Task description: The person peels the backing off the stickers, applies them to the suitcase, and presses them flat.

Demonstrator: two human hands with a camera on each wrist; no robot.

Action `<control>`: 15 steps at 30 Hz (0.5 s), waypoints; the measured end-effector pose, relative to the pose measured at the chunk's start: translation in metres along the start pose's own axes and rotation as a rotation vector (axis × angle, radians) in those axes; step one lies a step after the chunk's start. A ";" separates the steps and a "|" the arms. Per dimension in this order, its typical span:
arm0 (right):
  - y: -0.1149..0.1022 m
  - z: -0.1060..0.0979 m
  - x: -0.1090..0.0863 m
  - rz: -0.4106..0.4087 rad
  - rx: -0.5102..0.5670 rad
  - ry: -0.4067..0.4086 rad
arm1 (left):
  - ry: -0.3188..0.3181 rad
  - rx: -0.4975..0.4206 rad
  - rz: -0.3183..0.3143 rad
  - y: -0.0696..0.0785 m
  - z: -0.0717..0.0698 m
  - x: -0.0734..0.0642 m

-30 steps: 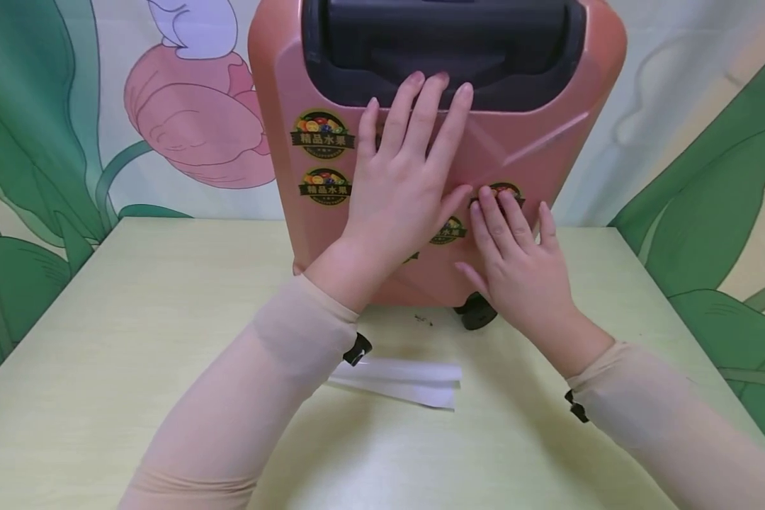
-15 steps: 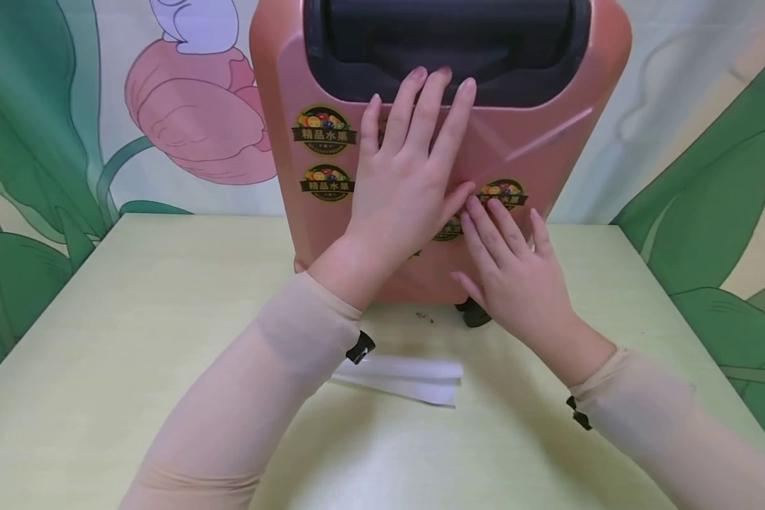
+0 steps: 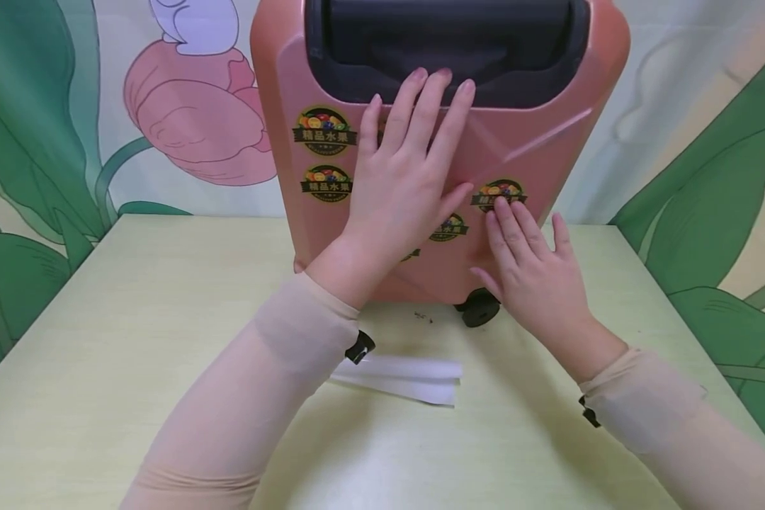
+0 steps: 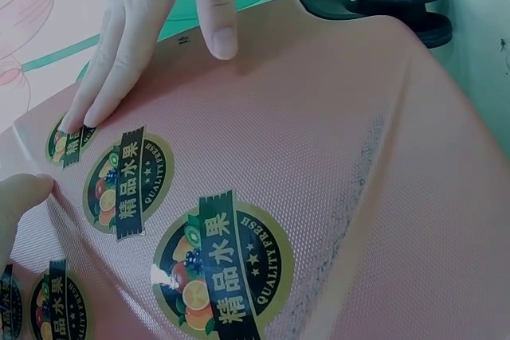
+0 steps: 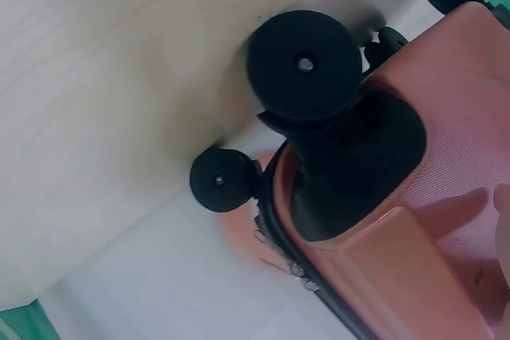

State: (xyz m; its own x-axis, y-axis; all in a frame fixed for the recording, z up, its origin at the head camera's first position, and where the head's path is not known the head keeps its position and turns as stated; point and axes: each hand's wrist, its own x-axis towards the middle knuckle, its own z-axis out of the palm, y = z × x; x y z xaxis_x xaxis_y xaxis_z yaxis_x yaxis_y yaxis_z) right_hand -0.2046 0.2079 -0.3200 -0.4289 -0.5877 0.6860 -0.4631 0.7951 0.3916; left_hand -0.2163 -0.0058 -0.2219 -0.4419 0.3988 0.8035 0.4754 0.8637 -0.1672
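A pink hard-shell suitcase [image 3: 535, 134] stands upright on its wheels, with round fruit stickers on its face. My left hand [image 3: 395, 173] rests on the upper middle of the shell, fingers straight and fingertips over the black handle recess [image 3: 523, 88]. It partly covers some stickers. My right hand [image 3: 538, 265], also with straight fingers, touches the lower part of the rightmost sticker [image 3: 499, 190]. In the left wrist view the right fingertips press that sticker [image 4: 60, 145], near two larger stickers, and my left thumb [image 4: 20, 197] lies at the left edge.
Two stickers, an upper one [image 3: 324, 132] and a lower one [image 3: 326, 184], sit left of my left hand. White paper [image 3: 414, 386] lies on the table [image 3: 134, 319] before the suitcase. A black wheel [image 5: 303, 61] shows large in the right wrist view. A patterned curtain hangs behind.
My right hand slid down and left off the right sticker, then moved back right onto its lower part. The left hand has stayed on the suitcase.
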 end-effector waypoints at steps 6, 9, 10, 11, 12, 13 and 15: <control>0.007 0.000 -0.010 0.041 -0.008 0.036 | 0.007 -0.004 0.003 0.002 0.000 0.002; 0.009 -0.001 -0.013 0.060 -0.006 0.024 | 0.006 0.002 -0.003 0.003 0.000 0.002; 0.009 -0.002 -0.014 0.063 -0.001 0.016 | 0.005 0.003 -0.005 0.003 0.000 0.002; 0.008 -0.003 -0.013 0.063 0.005 0.015 | 0.005 0.002 -0.007 0.003 0.000 0.001; 0.007 -0.003 -0.013 0.057 0.014 0.015 | 0.005 0.000 -0.009 0.003 0.000 0.001; 0.005 -0.004 -0.011 0.047 0.019 0.017 | 0.004 -0.001 -0.012 0.003 0.000 0.001; 0.000 -0.004 -0.004 0.016 0.024 0.026 | -0.003 0.000 -0.018 0.003 0.000 0.001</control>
State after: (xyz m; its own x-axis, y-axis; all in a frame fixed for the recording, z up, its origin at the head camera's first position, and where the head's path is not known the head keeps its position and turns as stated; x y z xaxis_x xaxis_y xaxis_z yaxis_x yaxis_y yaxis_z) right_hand -0.1997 0.2113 -0.3204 -0.4157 -0.5709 0.7080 -0.4749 0.8002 0.3663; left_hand -0.2156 -0.0031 -0.2218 -0.4525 0.3841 0.8048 0.4670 0.8709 -0.1530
